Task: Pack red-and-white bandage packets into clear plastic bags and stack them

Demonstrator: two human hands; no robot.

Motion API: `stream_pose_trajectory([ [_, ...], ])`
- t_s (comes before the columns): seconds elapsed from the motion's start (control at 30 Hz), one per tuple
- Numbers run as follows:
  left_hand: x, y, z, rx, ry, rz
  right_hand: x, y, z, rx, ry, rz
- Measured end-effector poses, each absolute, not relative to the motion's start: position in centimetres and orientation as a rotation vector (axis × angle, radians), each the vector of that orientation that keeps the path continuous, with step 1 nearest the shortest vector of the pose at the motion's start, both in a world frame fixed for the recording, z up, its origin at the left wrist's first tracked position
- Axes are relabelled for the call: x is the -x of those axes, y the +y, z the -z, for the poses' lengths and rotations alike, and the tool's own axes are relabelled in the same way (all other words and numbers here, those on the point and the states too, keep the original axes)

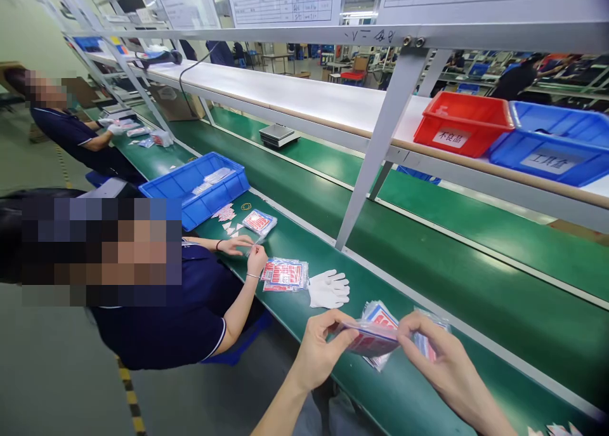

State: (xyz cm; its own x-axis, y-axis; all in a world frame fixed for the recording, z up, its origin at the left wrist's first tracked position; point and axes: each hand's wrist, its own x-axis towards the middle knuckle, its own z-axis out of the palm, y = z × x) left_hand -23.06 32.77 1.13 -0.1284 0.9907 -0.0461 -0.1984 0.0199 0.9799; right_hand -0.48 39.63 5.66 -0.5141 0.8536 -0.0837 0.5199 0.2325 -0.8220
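Observation:
A clear plastic bag with a red and blue printed insert is stretched between my two hands above the green bench. My left hand pinches its left end between thumb and fingers. At the other end, my right hand grips the bag's edge, also closed. Beneath it lies a pile of similar printed bags, partly covered by the held one. Behind my right hand, more bagged pieces are half hidden. A white glove rests flat on the bench just beyond my left hand.
To my left a co-worker handles a small bag beside a stack of printed bags. A blue bin stands past them. A metal post rises behind the bench, holding a shelf with a red bin and another blue bin.

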Motion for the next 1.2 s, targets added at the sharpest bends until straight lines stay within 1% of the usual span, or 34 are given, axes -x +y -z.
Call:
stream_pose_trajectory([
  [0.17, 22.6, 32.8, -1.9, -1.021, 1.171, -1.371, 0.0, 39.5, -5.8, 1.232, -2.158, -1.115],
  [0.47, 21.7, 32.4, -4.5, -1.163, 1.159, -1.388, 1.2, 38.7, -9.0, 1.114, -2.272, -1.042],
  [0.77, 21.1, 31.9, -6.7, -1.215, 1.181, -1.348, 0.2, 38.1, -10.1, 1.047, -2.266, -0.866],
  [1.0, 20.6, 31.9, -6.8, -1.293, 1.208, -1.376, 1.4, 38.3, -10.9, 0.926, -2.36, -0.741],
  [1.2, 20.7, 31.5, -6.7, -1.296, 1.195, -1.396, 2.2, 38.3, -11.5, 0.913, -2.356, -0.866],
])
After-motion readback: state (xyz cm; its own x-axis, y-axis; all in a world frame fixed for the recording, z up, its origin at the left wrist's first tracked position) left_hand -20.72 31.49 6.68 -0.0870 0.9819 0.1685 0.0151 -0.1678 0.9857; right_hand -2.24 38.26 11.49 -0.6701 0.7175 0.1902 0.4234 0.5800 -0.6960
